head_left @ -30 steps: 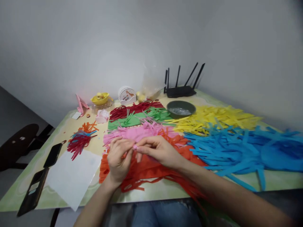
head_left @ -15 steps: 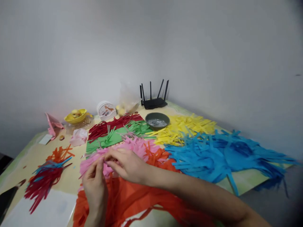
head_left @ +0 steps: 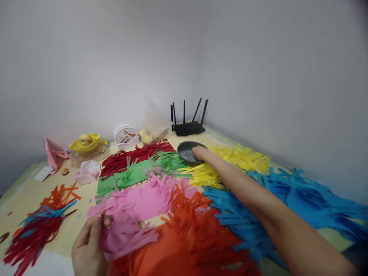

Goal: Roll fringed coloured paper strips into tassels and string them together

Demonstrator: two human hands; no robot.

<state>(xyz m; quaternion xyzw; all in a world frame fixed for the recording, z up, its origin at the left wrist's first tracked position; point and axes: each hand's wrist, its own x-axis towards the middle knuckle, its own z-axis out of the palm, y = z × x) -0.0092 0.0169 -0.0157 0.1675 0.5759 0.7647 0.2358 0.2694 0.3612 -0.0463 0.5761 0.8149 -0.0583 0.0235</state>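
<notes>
Pinched in my left hand (head_left: 93, 237) at the lower left is a pink fringed paper strip (head_left: 126, 234), its cut ends hanging to the right. My right hand (head_left: 199, 153) reaches into a dark grey bowl (head_left: 186, 146) with its fingertips inside; the fingers are hidden, and something clear and shiny lies in the bowl. Below the bowl lie pink fringed paper (head_left: 149, 199) and orange fringed paper (head_left: 161, 245). Green fringed paper (head_left: 135, 174) and dark red fringed paper (head_left: 140, 152) lie to the bowl's left. Yellow fringed paper (head_left: 241, 157) spreads beside it on the right.
Blue fringed paper (head_left: 299, 199) covers the right side, under my right forearm. A black router (head_left: 188, 128) stands in the back corner. Finished-looking tassels (head_left: 37, 234) lie at left. A yellow dish (head_left: 84, 143) and a white container (head_left: 126, 137) stand near the wall.
My right hand has left my left hand and moved up and right into the bowl. My left hand has shifted down and left with the pink strip.
</notes>
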